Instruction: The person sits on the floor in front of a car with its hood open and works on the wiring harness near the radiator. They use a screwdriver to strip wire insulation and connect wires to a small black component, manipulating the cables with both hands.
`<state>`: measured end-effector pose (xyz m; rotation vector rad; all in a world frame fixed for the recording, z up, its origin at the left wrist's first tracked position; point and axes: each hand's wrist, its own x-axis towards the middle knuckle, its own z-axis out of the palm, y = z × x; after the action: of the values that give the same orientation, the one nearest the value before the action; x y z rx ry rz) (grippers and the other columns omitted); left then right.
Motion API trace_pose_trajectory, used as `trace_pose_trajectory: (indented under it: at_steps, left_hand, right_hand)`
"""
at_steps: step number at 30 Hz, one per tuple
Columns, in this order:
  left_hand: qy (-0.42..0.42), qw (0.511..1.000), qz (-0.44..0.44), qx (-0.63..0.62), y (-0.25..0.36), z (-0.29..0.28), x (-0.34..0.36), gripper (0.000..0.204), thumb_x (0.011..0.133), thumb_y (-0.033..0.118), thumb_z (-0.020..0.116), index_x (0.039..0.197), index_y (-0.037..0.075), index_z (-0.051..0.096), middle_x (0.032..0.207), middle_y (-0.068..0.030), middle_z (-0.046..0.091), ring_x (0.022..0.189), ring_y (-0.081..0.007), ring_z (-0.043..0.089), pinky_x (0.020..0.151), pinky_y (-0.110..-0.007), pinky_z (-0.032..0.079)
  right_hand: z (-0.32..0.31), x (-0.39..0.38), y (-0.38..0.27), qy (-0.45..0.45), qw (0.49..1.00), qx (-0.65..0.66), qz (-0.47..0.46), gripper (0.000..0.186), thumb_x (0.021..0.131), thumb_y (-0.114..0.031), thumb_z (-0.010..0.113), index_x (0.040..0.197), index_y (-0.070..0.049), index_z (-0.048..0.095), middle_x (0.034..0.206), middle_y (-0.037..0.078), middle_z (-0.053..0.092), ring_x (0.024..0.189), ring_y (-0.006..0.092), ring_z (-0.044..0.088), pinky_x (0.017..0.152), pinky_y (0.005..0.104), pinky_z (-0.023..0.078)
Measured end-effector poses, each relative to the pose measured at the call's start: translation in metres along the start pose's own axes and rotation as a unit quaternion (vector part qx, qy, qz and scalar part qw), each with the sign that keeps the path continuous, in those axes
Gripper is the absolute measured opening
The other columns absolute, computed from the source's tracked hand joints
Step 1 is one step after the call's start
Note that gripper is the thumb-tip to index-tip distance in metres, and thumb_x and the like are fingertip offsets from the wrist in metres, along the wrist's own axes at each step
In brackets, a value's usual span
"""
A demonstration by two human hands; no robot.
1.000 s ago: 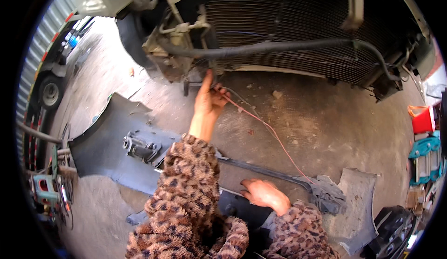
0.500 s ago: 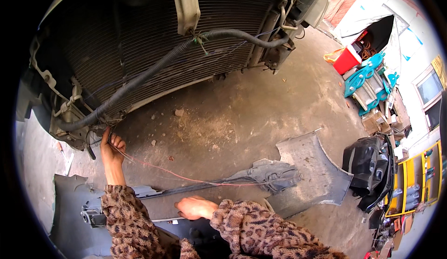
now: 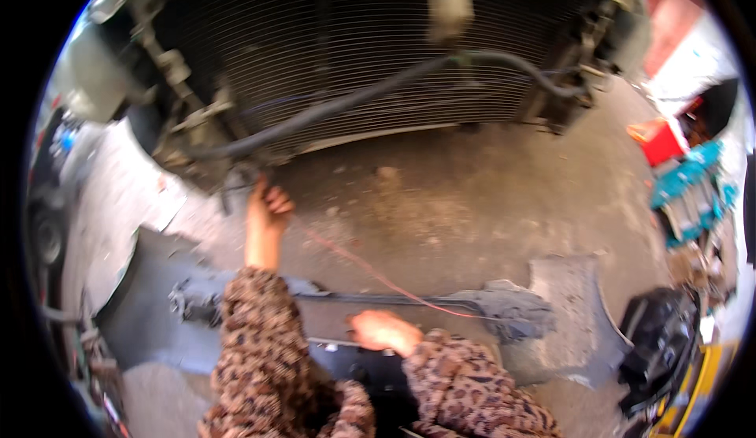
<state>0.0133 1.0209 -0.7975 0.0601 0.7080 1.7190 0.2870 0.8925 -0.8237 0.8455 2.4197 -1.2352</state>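
Note:
My left hand is raised at the lower left corner of the car's open front. Its fingers are curled closed, the index finger up against the wiring below a grey corrugated hose. A thin red wire runs from near these fingers down to the right; blur hides where it meets them. Below and right, my right hand hangs above a detached grey bumper, back upward and fingers folded under. What it may hold is hidden. Behind the hose is a finned radiator.
The bumper lies on the concrete floor across the space before me. At right are a black plastic part, a yellow rack, teal pieces and a red container. A pale vertical bracket hangs before the radiator.
The view has swung left, so the car, the bumper and both hands appear further right, with blur. My left hand stays at the same corner, and my right hand stays over the bumper.

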Motion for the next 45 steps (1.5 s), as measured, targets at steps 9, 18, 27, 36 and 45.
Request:
trace_pose_trajectory:
  at_steps: [9, 18, 27, 36, 45]
  left_hand:
    - [-0.075, 0.996, 0.047, -0.026, -0.01, 0.023, -0.031, 0.028, 0.091, 0.035, 0.053, 0.09, 0.007, 0.054, 0.063, -0.0011, 0.042, 0.059, -0.0137, 0.037, 0.056, -0.027, 0.029]
    - [-0.117, 0.987, 0.109, -0.001, -0.029, 0.008, -0.045, 0.01, 0.094, 0.015, 0.044, 0.099, 0.007, 0.048, 0.092, -0.0104, 0.055, 0.066, -0.0138, 0.042, 0.059, -0.026, 0.034]
    - [-0.028, 0.954, 0.156, 0.255, -0.02, 0.004, -0.044, 0.046, 0.095, 0.012, 0.046, 0.134, -0.002, 0.028, 0.096, -0.02, 0.061, 0.056, -0.0152, 0.056, 0.046, -0.024, 0.043]
    - [0.023, 0.925, 0.06, 0.375, -0.043, 0.002, -0.051, 0.05, 0.09, 0.001, 0.041, 0.138, -0.001, 0.027, 0.083, -0.0178, 0.064, 0.048, -0.019, 0.058, 0.041, -0.027, 0.044]
    - [0.006, 0.894, -0.11, 0.435, -0.107, -0.008, -0.07, 0.045, 0.086, -0.004, 0.035, 0.131, 0.001, 0.035, 0.082, -0.0153, 0.061, 0.049, -0.0223, 0.061, 0.042, -0.03, 0.049]
  right_hand:
    - [-0.016, -0.012, -0.018, 0.02, 0.999, 0.035, -0.01, 0.029, 0.086, -0.025, 0.051, 0.102, 0.0, 0.055, 0.097, 0.024, 0.061, 0.095, 0.041, 0.057, 0.08, 0.0477, 0.045]
    - [-0.017, -0.012, -0.016, 0.032, 0.999, 0.032, -0.009, 0.028, 0.085, -0.024, 0.053, 0.1, -0.001, 0.057, 0.095, 0.024, 0.062, 0.094, 0.0415, 0.058, 0.079, 0.0485, 0.046]
    - [-0.012, -0.009, -0.016, 0.029, 0.999, 0.022, -0.008, 0.027, 0.085, -0.024, 0.053, 0.099, -0.001, 0.057, 0.093, 0.024, 0.062, 0.092, 0.0416, 0.058, 0.078, 0.0486, 0.047]
    - [-0.014, -0.01, -0.01, 0.016, 1.0, 0.017, -0.002, 0.027, 0.085, -0.024, 0.053, 0.101, -0.002, 0.057, 0.095, 0.023, 0.063, 0.093, 0.0409, 0.058, 0.078, 0.0477, 0.047]
    - [-0.022, -0.017, -0.031, -0.025, 0.999, 0.033, 0.021, 0.031, 0.087, -0.027, 0.052, 0.106, -0.003, 0.054, 0.095, 0.024, 0.062, 0.094, 0.0415, 0.057, 0.077, 0.0486, 0.046]
